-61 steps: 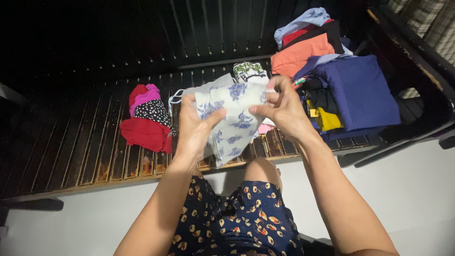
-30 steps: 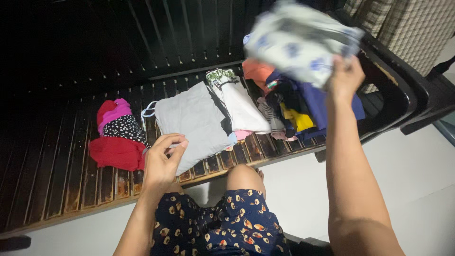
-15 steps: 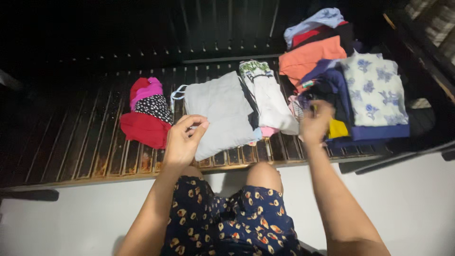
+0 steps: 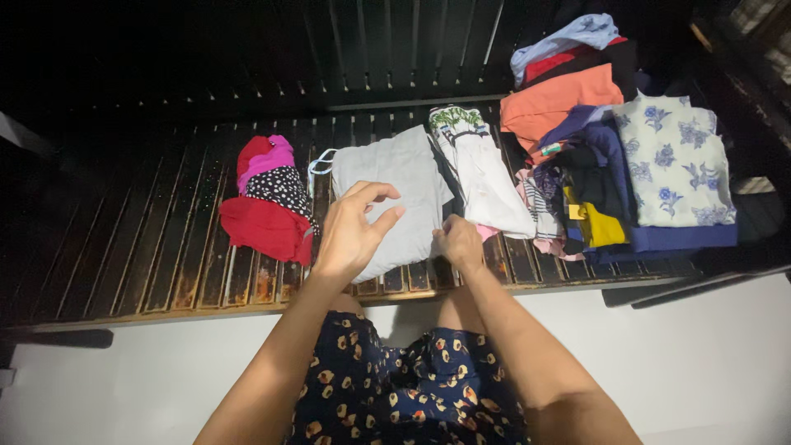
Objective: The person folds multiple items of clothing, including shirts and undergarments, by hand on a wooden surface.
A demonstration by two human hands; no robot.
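Observation:
My left hand (image 4: 354, 231) hovers with fingers spread over the near edge of a folded grey garment (image 4: 387, 177) on the dark slatted bench (image 4: 124, 247). The fingers of my right hand (image 4: 457, 241) curl at that garment's near right corner; the blur hides whether they grip it. A folded white garment with a green print (image 4: 486, 177) lies just right of the grey one. The white cloth with blue flowers (image 4: 680, 165) rests on top of the pile at the right, away from both hands.
A red, pink and dotted bundle (image 4: 264, 222) lies left of the grey garment. The right-hand pile holds orange (image 4: 560, 99), yellow (image 4: 601, 227), navy (image 4: 684, 237) and light blue clothes. My knees in patterned shorts (image 4: 412, 379) are below the bench edge, over a white floor (image 4: 717, 346).
My right hand laid the blue-flowered cloth on the right-hand pile, let go, and came back to the grey garment's corner. My left hand shifted slightly right over the grey garment.

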